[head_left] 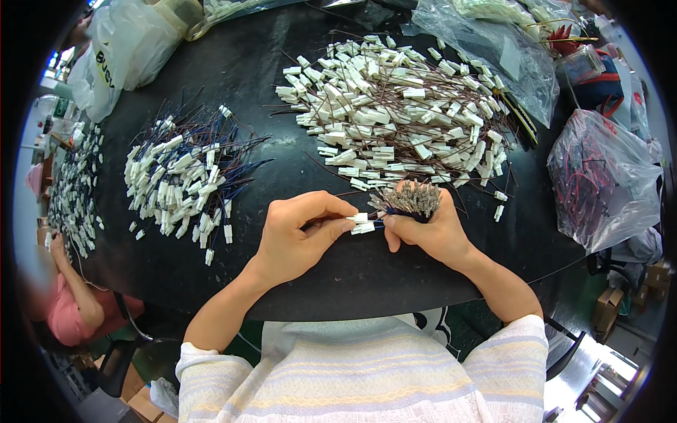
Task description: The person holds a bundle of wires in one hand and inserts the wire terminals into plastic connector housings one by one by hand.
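I look down on a round black table (296,282) crowded with wire parts, and I place everything from the small white plug (362,223) at its near edge. My left hand (300,233) pinches that plug between thumb and forefinger, the other fingers curled loosely under. Just right of the plug, my right hand (430,229) is clenched around a bundle (412,199) of dark wires, its metal tips fanning up above the fist; thumb and forefinger also meet the plug. Beyond the plug lies a big heap (395,116) of white plugs on brown wires. Far left of it sits a smaller pile (187,176) on blue wires. Well right of it stands a clear bag (599,176) of red wires. Far left, off the table, another person's arm (74,289) shows.
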Available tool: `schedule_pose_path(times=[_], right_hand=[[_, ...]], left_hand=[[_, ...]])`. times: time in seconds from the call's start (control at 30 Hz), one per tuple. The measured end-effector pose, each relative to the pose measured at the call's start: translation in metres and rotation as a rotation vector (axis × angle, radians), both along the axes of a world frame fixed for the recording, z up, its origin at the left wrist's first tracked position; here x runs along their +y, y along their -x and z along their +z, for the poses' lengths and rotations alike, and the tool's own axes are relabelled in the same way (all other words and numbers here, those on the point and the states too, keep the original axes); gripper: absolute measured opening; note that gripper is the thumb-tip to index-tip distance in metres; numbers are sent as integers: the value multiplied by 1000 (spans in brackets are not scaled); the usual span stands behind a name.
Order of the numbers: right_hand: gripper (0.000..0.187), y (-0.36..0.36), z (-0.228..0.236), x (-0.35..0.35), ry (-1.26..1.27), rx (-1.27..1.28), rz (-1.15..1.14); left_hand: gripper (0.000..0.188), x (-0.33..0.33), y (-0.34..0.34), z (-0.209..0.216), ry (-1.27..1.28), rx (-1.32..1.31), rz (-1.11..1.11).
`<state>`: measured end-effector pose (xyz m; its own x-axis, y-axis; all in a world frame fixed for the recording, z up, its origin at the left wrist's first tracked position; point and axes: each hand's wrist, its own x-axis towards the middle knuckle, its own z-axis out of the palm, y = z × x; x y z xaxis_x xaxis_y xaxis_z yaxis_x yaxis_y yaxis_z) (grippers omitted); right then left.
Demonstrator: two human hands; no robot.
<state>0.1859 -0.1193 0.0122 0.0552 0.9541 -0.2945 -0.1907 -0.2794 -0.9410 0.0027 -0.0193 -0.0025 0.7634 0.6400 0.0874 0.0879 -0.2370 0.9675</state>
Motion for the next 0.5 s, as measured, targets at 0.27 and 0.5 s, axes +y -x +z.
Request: schedule_pose_path(times=[0.27, 0.5], right_hand=[[2, 4, -5, -3, -99, -156, 30], [8, 2, -3, -1, -1, -50, -47]], left_hand=[[11, -2, -1, 5, 9, 93, -90], [20, 15, -12, 6, -358, -36, -14]])
